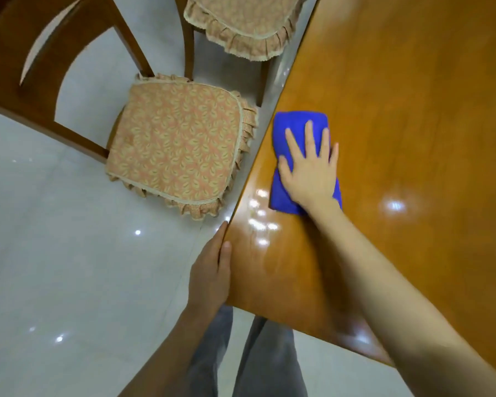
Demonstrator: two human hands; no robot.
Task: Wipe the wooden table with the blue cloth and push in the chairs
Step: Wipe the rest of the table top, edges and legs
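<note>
Fingers (308,137) of right hand (309,173) spread flat on blue cloth (287,127).

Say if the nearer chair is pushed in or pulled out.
Pulled out: the nearer chair shows its whole cushioned seat beside the wooden table, none under it.

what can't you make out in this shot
Head view only.
blue cloth: middle hidden under the right hand.
wooden table: far and right parts cut off by the frame.
far chair: only its cushion front shows; top edge cuts the rest.
left hand: fingers hidden by the table edge, grip unclear.
</note>
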